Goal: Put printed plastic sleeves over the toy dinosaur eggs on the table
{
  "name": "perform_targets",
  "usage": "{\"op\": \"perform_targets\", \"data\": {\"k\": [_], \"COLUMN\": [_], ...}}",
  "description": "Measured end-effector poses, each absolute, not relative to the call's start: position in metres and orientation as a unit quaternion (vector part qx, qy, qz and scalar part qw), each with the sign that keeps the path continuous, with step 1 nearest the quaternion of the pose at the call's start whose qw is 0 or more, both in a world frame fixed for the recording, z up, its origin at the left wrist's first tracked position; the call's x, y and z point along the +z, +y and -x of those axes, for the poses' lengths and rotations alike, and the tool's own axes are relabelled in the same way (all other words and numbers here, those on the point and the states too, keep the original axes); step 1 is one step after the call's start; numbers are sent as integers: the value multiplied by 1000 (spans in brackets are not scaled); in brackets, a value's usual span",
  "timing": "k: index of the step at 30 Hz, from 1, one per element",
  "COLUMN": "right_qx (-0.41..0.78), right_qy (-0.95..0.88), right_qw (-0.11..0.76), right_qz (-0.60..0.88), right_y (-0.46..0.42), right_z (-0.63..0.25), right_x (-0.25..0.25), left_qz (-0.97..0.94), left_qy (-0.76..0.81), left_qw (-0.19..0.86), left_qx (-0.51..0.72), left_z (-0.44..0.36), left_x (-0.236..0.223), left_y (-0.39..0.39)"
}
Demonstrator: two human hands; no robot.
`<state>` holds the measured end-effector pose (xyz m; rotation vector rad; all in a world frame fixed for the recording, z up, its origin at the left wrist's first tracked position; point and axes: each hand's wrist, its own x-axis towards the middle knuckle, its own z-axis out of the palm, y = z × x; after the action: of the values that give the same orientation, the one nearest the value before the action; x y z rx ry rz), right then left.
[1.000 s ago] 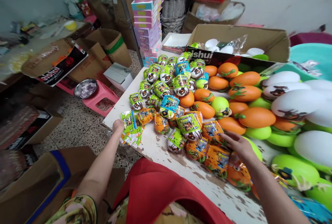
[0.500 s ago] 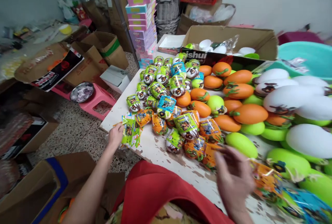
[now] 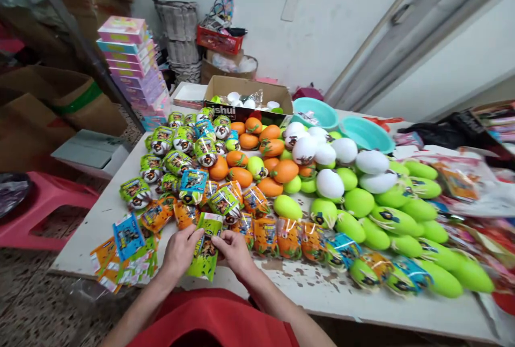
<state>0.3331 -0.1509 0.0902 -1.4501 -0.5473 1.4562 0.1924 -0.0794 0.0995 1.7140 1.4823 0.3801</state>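
A green printed plastic bag point(image 3: 206, 253) is pinched between my left hand point(image 3: 179, 250) and my right hand point(image 3: 235, 250), low over the table's front edge. Flat orange, green and blue printed bags lie in a loose pile point(image 3: 129, 253) left of my hands. Just beyond my hands are bagged eggs, among them one with a green wrapper point(image 3: 225, 200) and one with a blue wrapper point(image 3: 193, 185). To the right, a row of bagged orange eggs point(image 3: 289, 238) runs along the front. Loose orange eggs point(image 3: 285, 171), white eggs point(image 3: 330, 183) and green eggs point(image 3: 359, 202) cover the middle and right.
An open carton point(image 3: 249, 87) with white cups stands at the back beside two teal basins point(image 3: 316, 111). Stacked pink and purple boxes point(image 3: 134, 76) rise at the back left. A pink stool point(image 3: 48, 210) is left of the table point(image 3: 281, 277).
My view has swung right. My left hand has brought a green bag from the pile to the middle. My right hand has moved left and now grips the bag too.
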Motion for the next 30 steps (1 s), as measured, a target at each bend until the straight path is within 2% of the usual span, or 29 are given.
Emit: {"op": "perform_targets", "data": {"k": [5,11,16,21,27,30], "right_qx": [567,522,435,339,315,301], "right_qy": [-216,-224,-270,-323,-394,-394], "right_qw": [505,508,505,481,449,440], "right_qz": [614,648,696,741,738,749], "right_y": [-150,-150,-146,-148,-157,-159], "right_z": [-350,-371,-385,-395,-392,-398], "right_x": [94,82,83,92,94,89], "left_qz": [-720,-712,-674,-684,-701,-657], "left_qy": [564,552,529,434,411,420], "left_qw": [379,407,483,580,542,586], "left_qx": [137,153,182,92,214,221], "left_z": [-212,-225,-223,-225,-239,-243], "left_x": [106,111,118,119,122,121], "left_y": [-70,-65,-61,-59,-56,-54]}}
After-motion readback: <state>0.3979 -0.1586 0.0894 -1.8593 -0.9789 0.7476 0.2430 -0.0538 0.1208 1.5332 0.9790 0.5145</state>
